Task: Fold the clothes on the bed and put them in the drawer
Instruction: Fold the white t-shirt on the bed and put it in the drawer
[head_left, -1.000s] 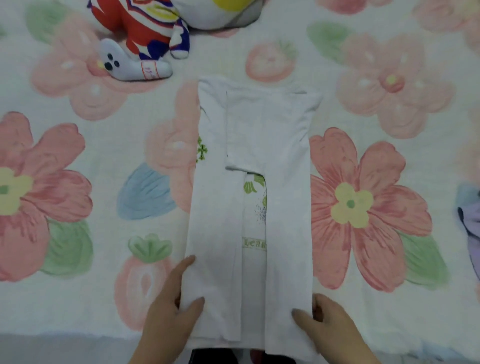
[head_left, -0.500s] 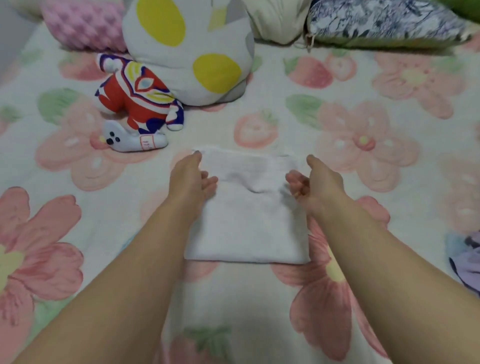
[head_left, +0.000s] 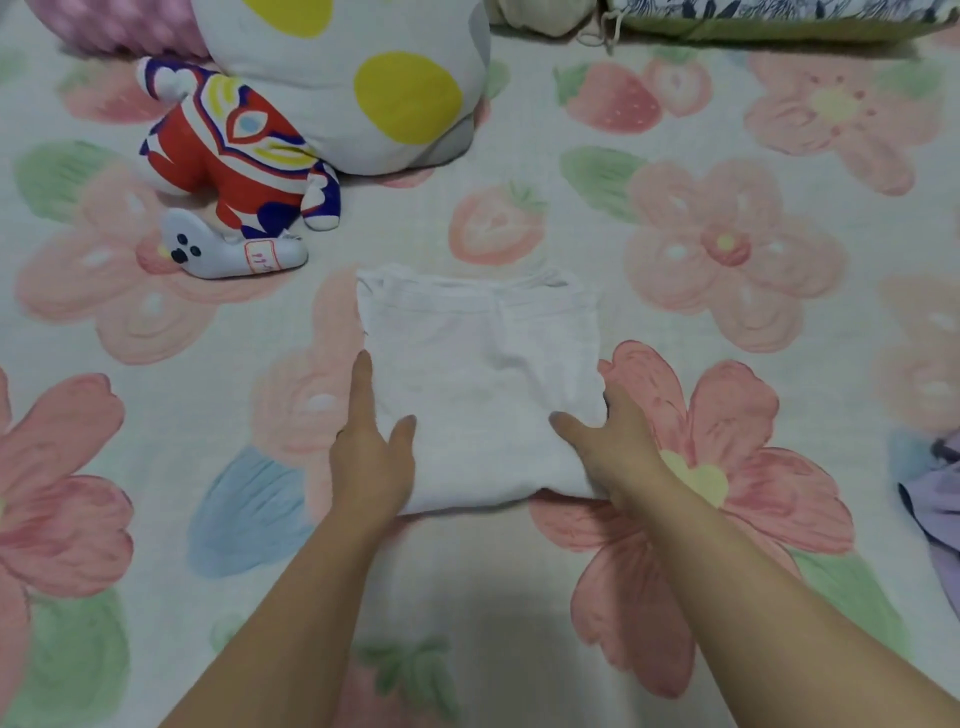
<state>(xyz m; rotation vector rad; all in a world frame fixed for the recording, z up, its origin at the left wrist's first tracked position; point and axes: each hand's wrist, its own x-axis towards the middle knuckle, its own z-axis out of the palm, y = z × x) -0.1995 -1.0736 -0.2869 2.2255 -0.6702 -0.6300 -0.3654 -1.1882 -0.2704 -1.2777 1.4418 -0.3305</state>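
White garment (head_left: 483, 384) folded into a neat, near-square packet, flat on the flowered bed (head_left: 727, 260), layered edges at the far side, fold at the near side.

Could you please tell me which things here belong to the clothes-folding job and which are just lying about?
Job: folded white garment, left hand and right hand at its sides, purple garment at the right edge.
Lying about: red-and-blue plush figure, yellow-spotted cushion, patterned pillow.
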